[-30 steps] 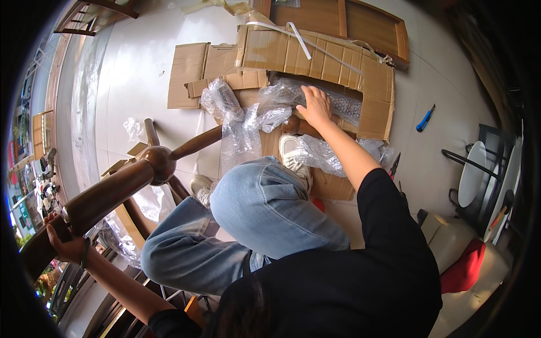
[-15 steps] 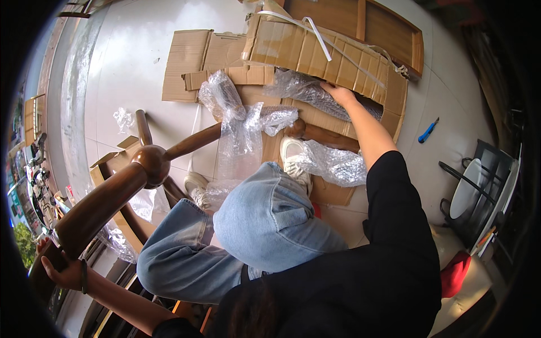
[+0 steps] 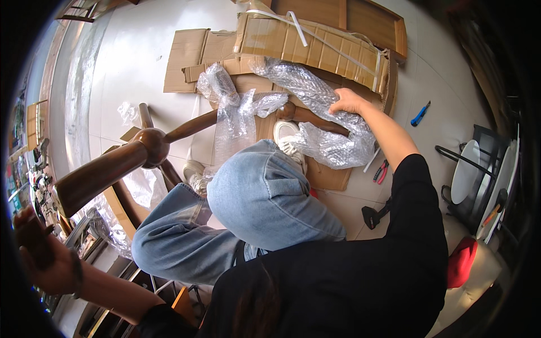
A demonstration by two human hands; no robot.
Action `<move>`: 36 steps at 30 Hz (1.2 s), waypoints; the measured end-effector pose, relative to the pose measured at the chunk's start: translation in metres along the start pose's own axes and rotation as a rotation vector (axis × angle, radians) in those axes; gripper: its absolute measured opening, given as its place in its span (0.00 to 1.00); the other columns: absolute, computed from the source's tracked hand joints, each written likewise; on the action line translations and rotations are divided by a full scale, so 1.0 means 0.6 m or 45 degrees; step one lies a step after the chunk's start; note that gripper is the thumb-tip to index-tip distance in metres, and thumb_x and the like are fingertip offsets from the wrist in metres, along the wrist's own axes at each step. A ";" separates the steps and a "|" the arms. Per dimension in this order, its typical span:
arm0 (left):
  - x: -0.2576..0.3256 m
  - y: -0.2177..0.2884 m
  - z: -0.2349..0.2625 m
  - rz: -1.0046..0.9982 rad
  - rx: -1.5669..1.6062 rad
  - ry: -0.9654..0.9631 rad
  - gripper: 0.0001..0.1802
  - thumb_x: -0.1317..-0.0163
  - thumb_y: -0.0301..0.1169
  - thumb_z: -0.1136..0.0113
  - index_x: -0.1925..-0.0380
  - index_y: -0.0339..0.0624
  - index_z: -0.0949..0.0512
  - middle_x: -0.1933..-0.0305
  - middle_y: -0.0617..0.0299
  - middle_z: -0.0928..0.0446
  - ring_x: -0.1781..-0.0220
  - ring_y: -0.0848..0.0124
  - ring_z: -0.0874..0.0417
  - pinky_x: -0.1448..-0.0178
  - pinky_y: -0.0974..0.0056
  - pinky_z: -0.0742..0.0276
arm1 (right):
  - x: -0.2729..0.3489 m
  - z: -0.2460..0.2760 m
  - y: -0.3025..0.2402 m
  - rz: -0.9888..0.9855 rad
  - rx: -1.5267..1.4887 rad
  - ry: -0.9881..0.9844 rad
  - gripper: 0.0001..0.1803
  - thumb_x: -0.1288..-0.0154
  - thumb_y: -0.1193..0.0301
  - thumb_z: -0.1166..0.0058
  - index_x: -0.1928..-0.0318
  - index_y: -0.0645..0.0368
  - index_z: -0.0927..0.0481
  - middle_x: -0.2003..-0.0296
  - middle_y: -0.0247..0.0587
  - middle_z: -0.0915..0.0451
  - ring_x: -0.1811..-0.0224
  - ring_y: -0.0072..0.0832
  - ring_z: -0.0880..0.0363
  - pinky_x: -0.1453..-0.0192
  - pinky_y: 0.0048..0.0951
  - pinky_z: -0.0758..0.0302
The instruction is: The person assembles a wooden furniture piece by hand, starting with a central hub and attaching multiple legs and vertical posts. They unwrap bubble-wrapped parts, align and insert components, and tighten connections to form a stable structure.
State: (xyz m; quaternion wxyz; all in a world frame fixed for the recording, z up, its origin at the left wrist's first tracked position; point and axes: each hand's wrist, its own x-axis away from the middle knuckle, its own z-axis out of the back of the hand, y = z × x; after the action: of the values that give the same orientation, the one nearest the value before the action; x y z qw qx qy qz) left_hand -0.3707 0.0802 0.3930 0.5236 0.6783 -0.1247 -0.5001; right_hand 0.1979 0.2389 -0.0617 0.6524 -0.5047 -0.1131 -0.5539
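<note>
My right hand grips a long bubble-wrapped piece that lies slantwise in front of the cardboard box. At the far left edge, my left hand is closed on a dark wooden piece, blurred and partly cut off. Near it, a turned brown wooden part with a round ball joint and several legs rises from the floor. Another wooden part with a ball lies by my shoe, partly covered by bubble wrap.
To the right on the tiled floor are a blue utility knife, red-handled pliers and a black tool partly hidden by my arm. A brown wooden frame lies behind the box. A black rack stands at right.
My right hand has drawn the bubble-wrapped piece out from under the box flap toward me. My left hand has moved outward and down with the dark wooden piece. The pliers and black tool have come into sight.
</note>
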 end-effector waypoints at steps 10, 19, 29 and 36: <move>0.250 -0.152 -0.166 0.725 -0.028 -0.536 0.38 0.54 0.40 0.35 0.45 0.27 0.33 0.58 0.45 0.24 0.60 0.62 0.21 0.52 0.60 0.25 | 0.097 -0.093 0.003 -0.207 -1.762 -0.273 0.26 0.31 0.53 0.44 0.47 0.65 0.20 0.57 0.43 0.15 0.61 0.28 0.15 0.54 0.30 0.17; 0.288 -0.175 -0.177 1.127 -0.009 -0.437 0.46 0.64 0.48 0.30 0.46 0.30 0.34 0.70 0.52 0.25 0.70 0.65 0.20 0.66 0.66 0.22 | 0.066 -0.136 0.064 -0.112 -0.679 0.106 0.26 0.28 0.53 0.48 0.44 0.65 0.23 0.51 0.45 0.17 0.49 0.34 0.20 0.44 0.34 0.27; 0.356 -0.227 -0.152 1.828 0.262 -0.533 0.29 0.58 0.33 0.31 0.56 0.35 0.29 0.68 0.57 0.23 0.69 0.67 0.19 0.61 0.63 0.21 | -0.096 -0.094 -0.141 -0.011 -0.041 0.714 0.49 0.45 0.43 0.38 0.34 0.67 0.35 0.37 0.63 0.32 0.33 0.52 0.33 0.31 0.47 0.35; 0.412 -0.252 -0.165 2.140 0.238 -0.515 0.25 0.54 0.25 0.34 0.53 0.37 0.29 0.63 0.61 0.24 0.65 0.71 0.19 0.60 0.65 0.21 | -0.217 -0.085 -0.176 -0.426 0.281 0.585 0.33 0.44 0.59 0.35 0.36 0.35 0.30 0.35 0.47 0.33 0.33 0.49 0.36 0.32 0.54 0.39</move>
State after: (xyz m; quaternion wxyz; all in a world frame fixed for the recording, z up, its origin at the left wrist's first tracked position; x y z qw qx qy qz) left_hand -0.2285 0.0306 0.1264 0.6294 0.2995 -0.7156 -0.0463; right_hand 0.0417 0.2912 -0.1209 0.6115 -0.2667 -0.1036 -0.7378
